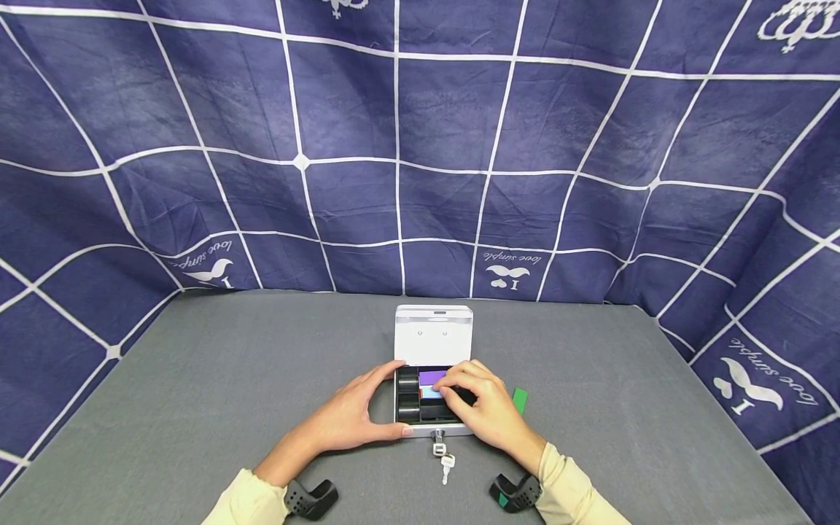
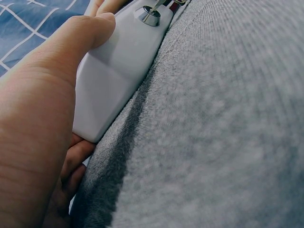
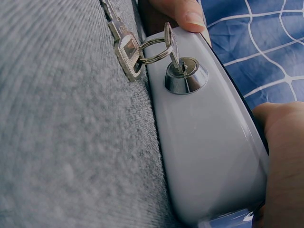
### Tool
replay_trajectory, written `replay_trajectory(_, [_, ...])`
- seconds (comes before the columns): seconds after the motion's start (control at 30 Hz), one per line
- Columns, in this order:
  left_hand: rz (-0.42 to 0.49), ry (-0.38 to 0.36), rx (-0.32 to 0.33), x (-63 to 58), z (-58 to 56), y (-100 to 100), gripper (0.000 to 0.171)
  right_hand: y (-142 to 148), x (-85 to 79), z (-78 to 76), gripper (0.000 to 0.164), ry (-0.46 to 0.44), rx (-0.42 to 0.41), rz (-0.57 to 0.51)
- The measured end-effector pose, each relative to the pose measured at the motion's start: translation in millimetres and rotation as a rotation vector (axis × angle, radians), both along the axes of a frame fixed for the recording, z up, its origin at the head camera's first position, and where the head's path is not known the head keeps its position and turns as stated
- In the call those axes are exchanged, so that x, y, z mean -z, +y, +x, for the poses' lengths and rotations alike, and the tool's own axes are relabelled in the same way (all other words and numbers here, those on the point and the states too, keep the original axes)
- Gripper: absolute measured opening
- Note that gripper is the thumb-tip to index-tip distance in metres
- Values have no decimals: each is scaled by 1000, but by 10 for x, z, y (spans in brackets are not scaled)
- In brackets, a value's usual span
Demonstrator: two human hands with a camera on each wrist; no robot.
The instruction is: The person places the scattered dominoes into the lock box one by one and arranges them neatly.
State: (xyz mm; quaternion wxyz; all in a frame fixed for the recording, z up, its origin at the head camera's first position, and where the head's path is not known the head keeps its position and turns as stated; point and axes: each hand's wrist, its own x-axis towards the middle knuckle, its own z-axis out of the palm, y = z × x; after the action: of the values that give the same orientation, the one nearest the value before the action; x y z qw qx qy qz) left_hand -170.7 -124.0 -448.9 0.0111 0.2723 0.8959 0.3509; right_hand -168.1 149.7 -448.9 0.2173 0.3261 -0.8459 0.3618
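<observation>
A small white cash box [image 1: 402,432] stands with its lid [image 1: 433,343] raised and a black tray [image 1: 408,407] inside. My left hand [image 1: 351,412] grips the box's left end, thumb on the front wall and fingers round the side. Inside the tray lie a flat purple piece [image 1: 431,378] and, in front of it, a light blue piece [image 1: 428,392] with a reddish edge. Reaching in from the right, my right hand [image 1: 485,408] pinches the light blue piece between thumb and forefinger; its other fingers are bent above the tray.
A key sits in the front lock [image 3: 186,76], with a second key [image 1: 447,467] hanging from its ring onto the grey tabletop [image 1: 262,364]. Beyond the right hand lies a green piece [image 1: 520,399]. A blue grid-patterned cloth [image 1: 354,197] hangs behind the table.
</observation>
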Motion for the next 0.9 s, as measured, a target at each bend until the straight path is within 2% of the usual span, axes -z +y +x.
replay_trajectory(0.17, [4,2,3,-7,2,3,98,7,24,-12,17,20,-1,3])
replay_trajectory(0.57, [2,0,1,-21,1,6,98,7,9,-5,16,1,7,-3])
replay_trajectory(0.73, [-2,0,-7,-7,4,3,98,19,-5,-17,18,17,-21,-9])
replay_trajectory(0.9, [-2,11,-5,13,2,6,98,70,-80,-16,20,-38,-64,-22])
